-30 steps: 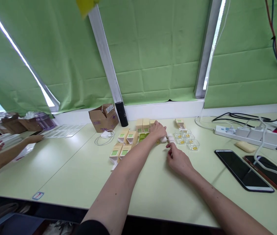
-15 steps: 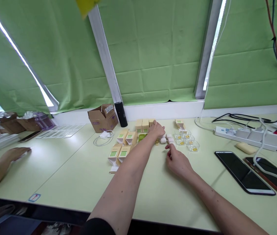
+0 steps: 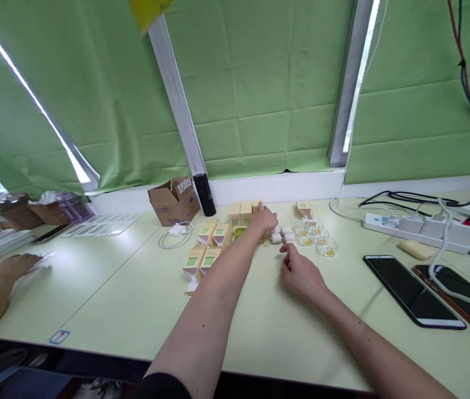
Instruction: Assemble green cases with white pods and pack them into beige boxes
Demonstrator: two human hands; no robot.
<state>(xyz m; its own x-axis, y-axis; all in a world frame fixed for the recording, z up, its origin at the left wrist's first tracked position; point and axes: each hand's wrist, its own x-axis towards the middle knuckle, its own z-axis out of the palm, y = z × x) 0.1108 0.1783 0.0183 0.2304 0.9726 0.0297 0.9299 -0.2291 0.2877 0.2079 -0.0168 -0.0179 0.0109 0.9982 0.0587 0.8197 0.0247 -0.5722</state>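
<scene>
My left hand [image 3: 264, 218] reaches over the back of the group of small cartons, beside a tan carton [image 3: 256, 206]. Its fingers curl downward, and whatever they hold is hidden. Just right of it lie small white pieces [image 3: 276, 237] and a small gold-coloured piece [image 3: 265, 241]. My right hand [image 3: 300, 272] rests on the table in front of these pieces, index finger extended and the others curled, with nothing visible in it. Clear plastic cups with yellow contents [image 3: 326, 251] stand to its right. Open cartons with green windows [image 3: 194, 260] stand left of my left forearm.
A cardboard box [image 3: 174, 204] and a black cylinder [image 3: 204, 195] stand at the back. Another small carton [image 3: 304, 209] sits behind the cups. Phones [image 3: 413, 291] and a white power strip [image 3: 417, 230] lie right. Another person's hand [image 3: 14, 267] touches thin clear film at left.
My left hand has shifted slightly and my right hand stays put. The other person's hand at the left has drawn back a little, showing the clear film beside it.
</scene>
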